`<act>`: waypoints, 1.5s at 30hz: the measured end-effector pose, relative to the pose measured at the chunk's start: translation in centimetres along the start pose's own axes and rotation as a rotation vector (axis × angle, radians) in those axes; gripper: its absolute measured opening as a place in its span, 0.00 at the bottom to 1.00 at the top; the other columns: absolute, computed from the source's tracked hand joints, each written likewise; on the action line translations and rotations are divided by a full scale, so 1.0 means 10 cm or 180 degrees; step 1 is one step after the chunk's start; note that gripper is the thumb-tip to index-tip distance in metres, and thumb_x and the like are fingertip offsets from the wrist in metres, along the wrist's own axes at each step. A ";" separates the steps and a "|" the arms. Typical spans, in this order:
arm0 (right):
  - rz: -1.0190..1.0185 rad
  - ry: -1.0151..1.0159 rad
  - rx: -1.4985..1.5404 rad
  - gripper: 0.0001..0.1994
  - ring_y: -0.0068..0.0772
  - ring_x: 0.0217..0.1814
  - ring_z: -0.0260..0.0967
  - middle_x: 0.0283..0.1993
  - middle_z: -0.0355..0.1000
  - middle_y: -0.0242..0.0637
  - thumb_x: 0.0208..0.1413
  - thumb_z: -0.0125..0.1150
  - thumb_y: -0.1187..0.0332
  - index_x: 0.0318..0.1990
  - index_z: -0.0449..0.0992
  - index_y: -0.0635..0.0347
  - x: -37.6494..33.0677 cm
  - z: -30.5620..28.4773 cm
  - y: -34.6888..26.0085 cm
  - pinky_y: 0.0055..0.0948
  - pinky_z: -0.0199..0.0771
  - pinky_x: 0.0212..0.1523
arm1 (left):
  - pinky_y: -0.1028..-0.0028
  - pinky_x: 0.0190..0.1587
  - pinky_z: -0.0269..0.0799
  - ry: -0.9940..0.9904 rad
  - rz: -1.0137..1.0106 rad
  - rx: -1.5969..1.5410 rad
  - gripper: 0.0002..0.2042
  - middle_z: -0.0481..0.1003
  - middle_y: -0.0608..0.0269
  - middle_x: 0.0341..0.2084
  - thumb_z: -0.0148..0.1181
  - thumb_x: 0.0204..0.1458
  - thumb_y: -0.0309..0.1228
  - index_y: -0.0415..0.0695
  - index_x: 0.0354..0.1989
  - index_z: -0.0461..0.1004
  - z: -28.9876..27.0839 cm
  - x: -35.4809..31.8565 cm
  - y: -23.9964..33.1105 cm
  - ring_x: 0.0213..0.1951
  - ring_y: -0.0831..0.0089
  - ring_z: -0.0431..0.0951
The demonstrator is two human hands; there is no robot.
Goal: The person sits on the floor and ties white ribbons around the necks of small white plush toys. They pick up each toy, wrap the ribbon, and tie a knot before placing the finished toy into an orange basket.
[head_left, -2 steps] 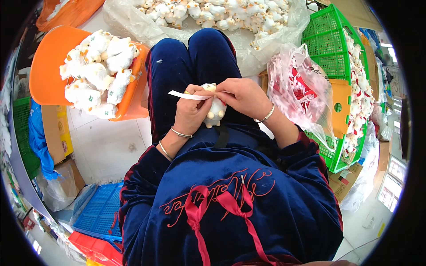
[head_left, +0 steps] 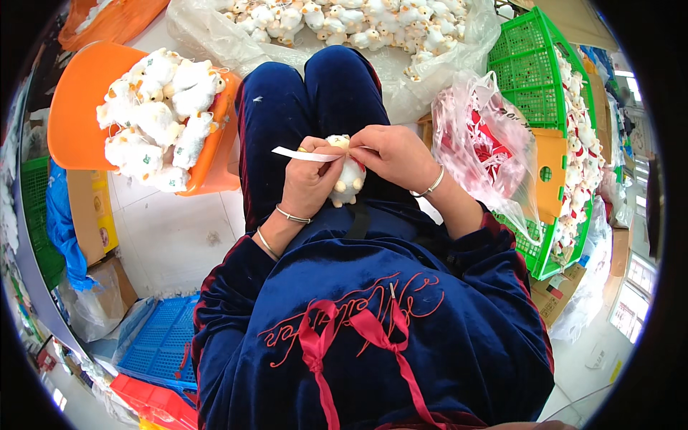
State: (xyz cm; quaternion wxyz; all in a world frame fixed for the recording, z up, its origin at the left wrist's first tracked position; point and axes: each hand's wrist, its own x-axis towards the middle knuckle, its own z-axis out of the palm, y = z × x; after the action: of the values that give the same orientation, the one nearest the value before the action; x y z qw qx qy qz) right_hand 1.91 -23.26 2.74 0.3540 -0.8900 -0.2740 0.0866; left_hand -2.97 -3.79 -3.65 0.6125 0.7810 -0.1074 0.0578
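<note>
Toy (head_left: 349, 179), a small white plush animal, sat between your two hands over your lap, its head tucked under your fingers so you could make out only the body and stubby feet. Your left hand (head_left: 309, 180) was clenched around its left flank, thumb pressing a white strip (head_left: 304, 153) against it; the strip stuck out past your knuckles to the left, and its inner end was lost under your thumb. Your right hand (head_left: 393, 154) pinched the top of the toy with curled fingers, and whatever sat between those fingertips was too small to tell.

Left of your left hand, an orange tub (head_left: 75, 115) held a heap of the same white toys (head_left: 161, 115); its near rim was covered by them. Beyond both hands, past your knees, a clear bag (head_left: 401, 79) of more toys ran out of the top edge. Just right of your right hand lay a clear sack (head_left: 487, 143) of red-and-white pieces, blurred by the plastic. Farther right stood a green crate (head_left: 534, 64), partly hidden by that sack and bent by the lens. Below your left wrist, a blue crate (head_left: 161, 340) was cut off by your sleeve.
</note>
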 end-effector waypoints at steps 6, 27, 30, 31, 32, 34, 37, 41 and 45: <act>0.0039 -0.0173 -0.0232 0.09 0.47 0.35 0.77 0.31 0.77 0.39 0.59 0.62 0.63 0.32 0.78 0.58 0.10 -0.05 -0.03 0.41 0.76 0.35 | 0.75 0.30 0.72 0.0037 0.0027 0.0029 0.07 0.75 0.61 0.32 0.68 0.52 0.20 0.41 0.39 0.82 0.00 0.02 0.02 0.28 0.73 0.77; 0.1649 -0.0502 0.3075 0.06 0.14 0.34 0.72 0.34 0.78 0.29 0.61 0.65 0.73 0.40 0.80 0.67 -0.19 0.02 0.07 0.18 0.73 0.36 | 0.71 0.36 0.78 0.0198 0.0602 0.0142 0.08 0.78 0.56 0.33 0.68 0.50 0.19 0.41 0.38 0.80 0.04 0.02 0.01 0.33 0.62 0.82; 0.1662 -0.0775 0.2863 0.04 0.15 0.35 0.73 0.35 0.78 0.30 0.61 0.64 0.75 0.39 0.79 0.67 -0.14 -0.03 0.06 0.19 0.74 0.38 | 0.71 0.37 0.78 0.0247 0.0636 -0.0020 0.08 0.78 0.55 0.33 0.68 0.50 0.18 0.39 0.37 0.79 0.04 0.02 -0.02 0.33 0.63 0.81; 0.1684 -0.0858 0.2838 0.04 0.15 0.36 0.72 0.35 0.78 0.30 0.61 0.65 0.74 0.39 0.79 0.67 -0.13 -0.04 0.06 0.19 0.73 0.38 | 0.71 0.38 0.77 0.0219 0.0551 -0.0023 0.08 0.79 0.55 0.33 0.67 0.50 0.17 0.38 0.37 0.79 0.03 0.02 0.01 0.34 0.63 0.81; 0.1612 -0.0887 0.2620 0.04 0.15 0.36 0.72 0.35 0.77 0.29 0.60 0.65 0.74 0.39 0.79 0.67 -0.12 -0.04 0.07 0.20 0.73 0.38 | 0.71 0.40 0.77 0.0192 0.0467 -0.0025 0.08 0.79 0.55 0.33 0.67 0.49 0.16 0.37 0.37 0.79 0.02 0.02 0.03 0.35 0.63 0.81; 0.1470 -0.0945 0.2180 0.04 0.15 0.35 0.71 0.34 0.77 0.27 0.59 0.66 0.74 0.38 0.79 0.66 -0.09 -0.03 0.07 0.21 0.72 0.37 | 0.72 0.39 0.77 0.0181 0.0391 -0.0001 0.07 0.79 0.55 0.33 0.67 0.50 0.16 0.37 0.37 0.79 0.02 0.02 0.04 0.35 0.65 0.81; 0.1195 -0.0659 0.1654 0.05 0.18 0.33 0.70 0.32 0.75 0.28 0.57 0.67 0.72 0.36 0.79 0.65 -0.06 0.06 0.07 0.23 0.71 0.36 | 0.74 0.35 0.75 0.0194 0.0325 -0.0081 0.08 0.78 0.56 0.32 0.68 0.51 0.18 0.39 0.38 0.79 0.03 0.01 0.00 0.32 0.67 0.79; 0.0672 -0.0162 0.0810 0.06 0.39 0.32 0.73 0.31 0.73 0.39 0.53 0.65 0.70 0.36 0.78 0.61 0.00 0.13 0.00 0.33 0.74 0.35 | 0.75 0.32 0.73 0.0170 0.0304 -0.0151 0.08 0.77 0.58 0.31 0.68 0.51 0.19 0.40 0.39 0.79 0.04 0.01 -0.03 0.29 0.69 0.78; 0.0103 0.0323 0.0100 0.07 0.47 0.34 0.74 0.33 0.71 0.39 0.52 0.64 0.71 0.38 0.76 0.58 0.01 0.24 -0.05 0.38 0.75 0.35 | 0.75 0.34 0.74 0.0116 0.0283 -0.0277 0.08 0.78 0.58 0.32 0.68 0.51 0.18 0.39 0.39 0.79 0.04 -0.01 -0.03 0.32 0.69 0.78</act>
State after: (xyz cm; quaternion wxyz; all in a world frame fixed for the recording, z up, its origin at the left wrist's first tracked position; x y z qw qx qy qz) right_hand 0.93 -21.51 1.27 0.3799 -0.8919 -0.2400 0.0514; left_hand -2.96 -4.08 -4.07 0.6445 0.7469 -0.1333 0.0945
